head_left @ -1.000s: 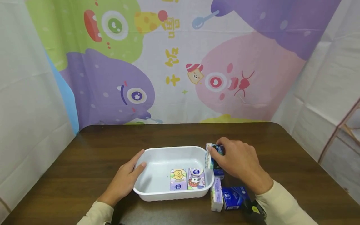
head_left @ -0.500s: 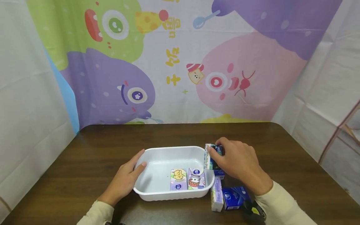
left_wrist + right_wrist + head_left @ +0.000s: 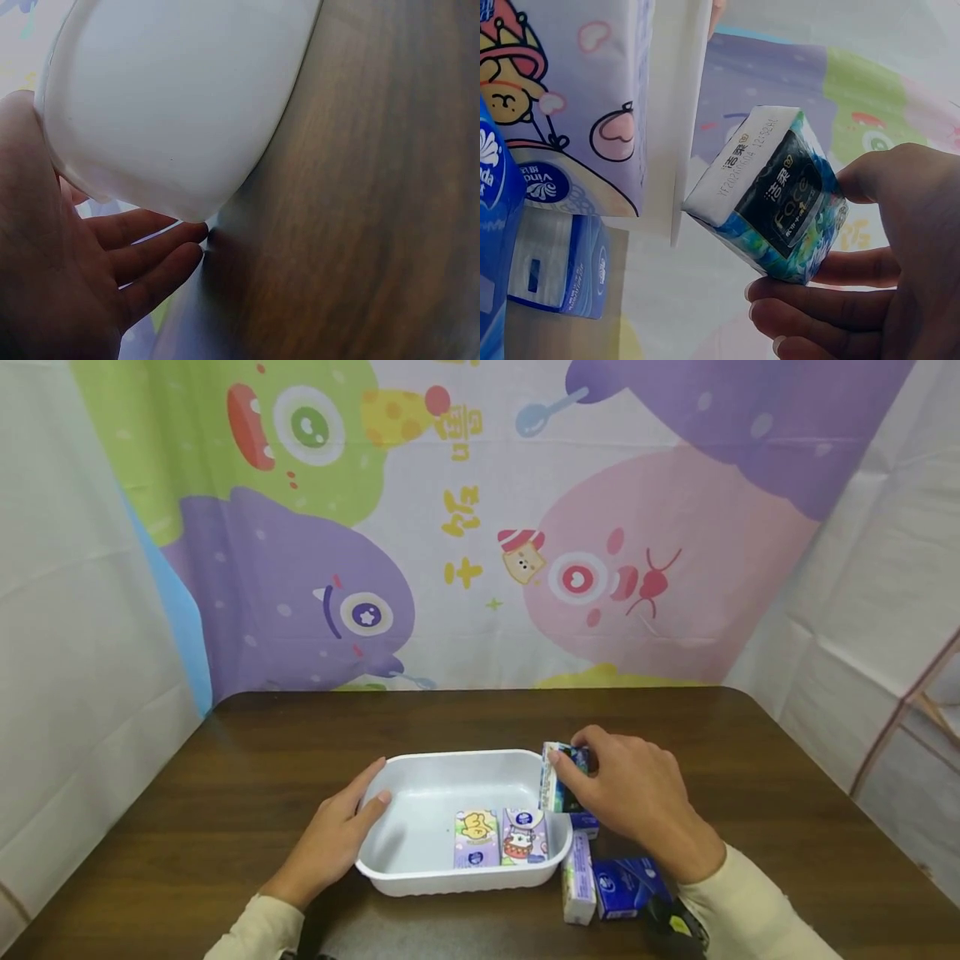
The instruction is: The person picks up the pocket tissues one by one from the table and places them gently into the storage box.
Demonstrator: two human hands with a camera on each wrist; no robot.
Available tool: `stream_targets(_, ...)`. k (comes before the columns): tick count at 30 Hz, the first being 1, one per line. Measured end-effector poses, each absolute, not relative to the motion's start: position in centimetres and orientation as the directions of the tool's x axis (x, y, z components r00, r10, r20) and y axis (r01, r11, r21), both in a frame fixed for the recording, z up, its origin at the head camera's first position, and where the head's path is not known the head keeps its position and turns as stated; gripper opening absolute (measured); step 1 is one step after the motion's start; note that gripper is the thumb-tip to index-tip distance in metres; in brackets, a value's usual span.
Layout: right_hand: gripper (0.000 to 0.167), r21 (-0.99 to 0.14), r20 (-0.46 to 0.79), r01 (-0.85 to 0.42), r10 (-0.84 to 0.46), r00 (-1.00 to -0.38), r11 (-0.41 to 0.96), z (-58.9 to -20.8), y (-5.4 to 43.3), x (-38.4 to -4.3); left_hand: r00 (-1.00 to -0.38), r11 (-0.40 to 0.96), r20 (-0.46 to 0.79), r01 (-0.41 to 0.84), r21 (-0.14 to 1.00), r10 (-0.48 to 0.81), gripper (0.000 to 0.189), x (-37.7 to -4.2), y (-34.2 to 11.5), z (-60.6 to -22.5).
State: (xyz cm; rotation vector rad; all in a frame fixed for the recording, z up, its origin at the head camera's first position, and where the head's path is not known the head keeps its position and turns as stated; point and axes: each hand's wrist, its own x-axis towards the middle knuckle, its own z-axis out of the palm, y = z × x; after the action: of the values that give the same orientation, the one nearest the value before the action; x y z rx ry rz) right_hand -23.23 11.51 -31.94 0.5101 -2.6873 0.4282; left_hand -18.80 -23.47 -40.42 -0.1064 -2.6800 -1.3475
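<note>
My right hand [image 3: 637, 789] pinches a dark blue-green tissue pack [image 3: 553, 777] between thumb and fingers, tilted at the white tray's right rim. Its white end and printed label face the right wrist view, where the tissue pack [image 3: 780, 187] is well seen. My left hand [image 3: 333, 835] holds the left end of the white tray [image 3: 405, 835], thumb over the rim and the other fingers along the outside wall. Inside lie two small tissue packs side by side: one with a yellow cartoon [image 3: 476, 839], one with a white cartoon animal [image 3: 524, 837].
Right of the tray, a lilac-sided tissue pack [image 3: 578, 881] lies on its edge, beside a blue tissue pack [image 3: 628, 887]. Another blue pack [image 3: 585, 824] shows partly under my right hand. The brown table [image 3: 285, 727] ends at a cartoon curtain [image 3: 465, 635].
My right hand and the pinched tissue pack have shifted slightly left, so the pack overlaps the tray's right rim more. The left hand, tray and other packs look still.
</note>
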Motion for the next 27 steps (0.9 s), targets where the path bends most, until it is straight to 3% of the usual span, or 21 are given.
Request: stream_targets(27,0.042,-0.27,0.394,-0.437,-0.316,-0.863,0.858,-32.52,10.81,-22.86,-0.989,0.604,0.149,0.121,0.788,0.003,0.055,-18.93,-23.47,-40.43)
